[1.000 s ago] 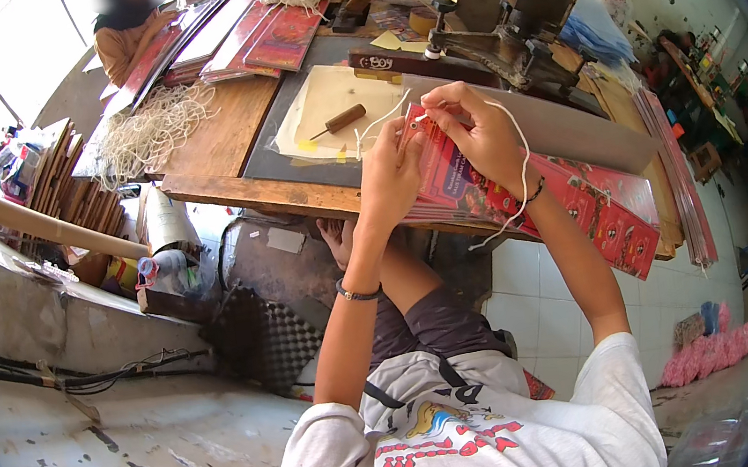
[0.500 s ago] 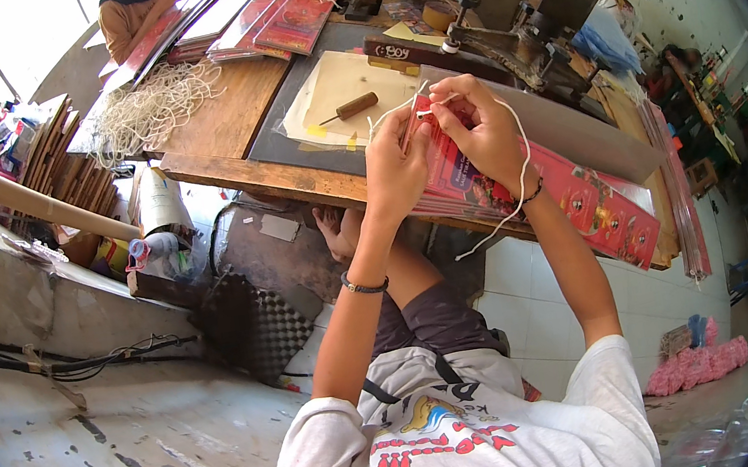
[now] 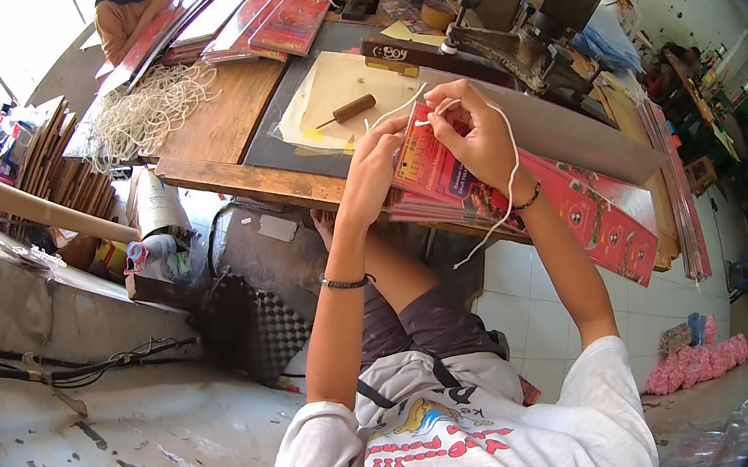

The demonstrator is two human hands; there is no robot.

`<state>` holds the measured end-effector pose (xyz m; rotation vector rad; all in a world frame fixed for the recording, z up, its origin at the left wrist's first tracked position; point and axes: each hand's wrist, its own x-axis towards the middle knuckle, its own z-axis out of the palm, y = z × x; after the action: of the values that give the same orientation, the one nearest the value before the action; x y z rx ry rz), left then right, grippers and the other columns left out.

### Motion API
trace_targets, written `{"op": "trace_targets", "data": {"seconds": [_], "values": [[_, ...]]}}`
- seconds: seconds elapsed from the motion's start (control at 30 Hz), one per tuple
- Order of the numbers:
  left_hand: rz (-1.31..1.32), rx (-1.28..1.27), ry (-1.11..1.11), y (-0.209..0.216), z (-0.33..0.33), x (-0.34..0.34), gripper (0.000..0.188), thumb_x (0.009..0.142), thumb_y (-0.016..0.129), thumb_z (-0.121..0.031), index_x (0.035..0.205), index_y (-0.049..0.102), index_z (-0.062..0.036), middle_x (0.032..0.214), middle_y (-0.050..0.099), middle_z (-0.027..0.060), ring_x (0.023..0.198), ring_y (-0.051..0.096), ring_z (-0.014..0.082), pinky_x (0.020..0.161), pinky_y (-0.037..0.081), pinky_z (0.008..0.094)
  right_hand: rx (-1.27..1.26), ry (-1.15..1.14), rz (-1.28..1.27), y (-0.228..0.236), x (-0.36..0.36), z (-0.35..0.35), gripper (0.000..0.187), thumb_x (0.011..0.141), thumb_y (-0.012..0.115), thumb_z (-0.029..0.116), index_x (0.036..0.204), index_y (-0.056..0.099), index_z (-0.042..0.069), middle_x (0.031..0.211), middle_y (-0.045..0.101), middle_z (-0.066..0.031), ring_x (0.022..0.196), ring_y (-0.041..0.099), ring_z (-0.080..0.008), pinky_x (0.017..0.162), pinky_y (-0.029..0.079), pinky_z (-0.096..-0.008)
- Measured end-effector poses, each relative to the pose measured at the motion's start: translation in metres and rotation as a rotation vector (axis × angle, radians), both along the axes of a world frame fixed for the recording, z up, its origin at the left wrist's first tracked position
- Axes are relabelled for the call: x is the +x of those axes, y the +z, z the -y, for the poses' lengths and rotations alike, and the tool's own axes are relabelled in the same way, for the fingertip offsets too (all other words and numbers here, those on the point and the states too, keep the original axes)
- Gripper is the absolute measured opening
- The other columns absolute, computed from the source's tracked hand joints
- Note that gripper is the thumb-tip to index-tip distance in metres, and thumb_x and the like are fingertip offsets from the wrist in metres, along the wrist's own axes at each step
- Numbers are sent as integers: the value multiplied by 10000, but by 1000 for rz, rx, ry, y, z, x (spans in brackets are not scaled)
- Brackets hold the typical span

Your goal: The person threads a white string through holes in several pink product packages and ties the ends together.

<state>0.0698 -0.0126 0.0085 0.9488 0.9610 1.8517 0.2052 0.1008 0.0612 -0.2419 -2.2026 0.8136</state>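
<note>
A length of white cord (image 3: 509, 135) passes by the top corner of a red printed card (image 3: 427, 159), the uppermost of a stack at the table's front edge. My right hand (image 3: 483, 142) is closed over that corner, pinching the cord between thumb and fingers. At the card's left edge, my left hand (image 3: 370, 177) is closed, its fingertips on the cord close to the corner; the exact grip is partly hidden. One cord end sticks up between the hands, and the long end hangs past my right wrist. An awl with a wooden handle (image 3: 354, 109) lies on pale sheets beyond my left hand.
A metal machine (image 3: 543, 13) stands at the back right, behind a long grey plate (image 3: 557, 115). Loose white cords (image 3: 145, 112) are heaped at the table's left, beside stacked red printed cards (image 3: 294, 22). Another person's sleeve (image 3: 121, 31) shows at the far left.
My left hand has moved left and slightly down, uncovering more of the red card. My right hand stays at the corner with the cord, and the hanging cord has shifted slightly.
</note>
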Motion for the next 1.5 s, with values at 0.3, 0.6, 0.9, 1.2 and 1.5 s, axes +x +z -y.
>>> {"op": "trace_targets", "data": {"seconds": [0.3, 0.6, 0.9, 1.2, 1.5], "values": [[7, -112, -29, 1, -10, -9, 206, 979, 623, -141, 1090, 655, 30, 955, 717, 68, 780, 672, 74, 676, 547, 215, 99, 1, -60, 2, 1, 11, 220, 884, 631, -27, 1095, 627, 37, 985, 612, -66, 776, 628, -115, 694, 531, -269], [-99, -102, 93, -4, -15, -6, 153, 957, 606, -100, 1028, 641, 31, 865, 691, 41, 714, 603, 52, 602, 473, 206, 1, 117, -61, 1, 1, 10, 222, 898, 648, -27, 1113, 604, 5, 1079, 630, -94, 901, 683, -145, 771, 573, -275], [-89, -95, 141, 2, -8, 2, 125, 979, 581, -82, 1012, 645, 20, 798, 651, -25, 641, 507, 1, 530, 371, 184, -288, 206, -15, -1, 3, 5, 253, 921, 649, -26, 1163, 575, -11, 1084, 629, -83, 959, 654, -119, 851, 565, -272], [-69, -138, 151, 0, -5, 7, 257, 1031, 504, -126, 1113, 671, 51, 924, 677, 16, 784, 585, 31, 684, 480, 197, -158, 216, 32, 2, 3, -10, 215, 924, 645, -17, 1132, 597, 10, 1025, 631, -66, 899, 643, -128, 833, 549, -293], [-31, -168, 266, 4, -3, 12, 313, 973, 509, -78, 1199, 640, 93, 1057, 701, 106, 924, 654, 126, 830, 518, 250, 65, 353, -98, 3, -7, -22, 137, 886, 641, -30, 1016, 642, 16, 964, 607, -137, 904, 639, -303, 808, 527, -381]]}}
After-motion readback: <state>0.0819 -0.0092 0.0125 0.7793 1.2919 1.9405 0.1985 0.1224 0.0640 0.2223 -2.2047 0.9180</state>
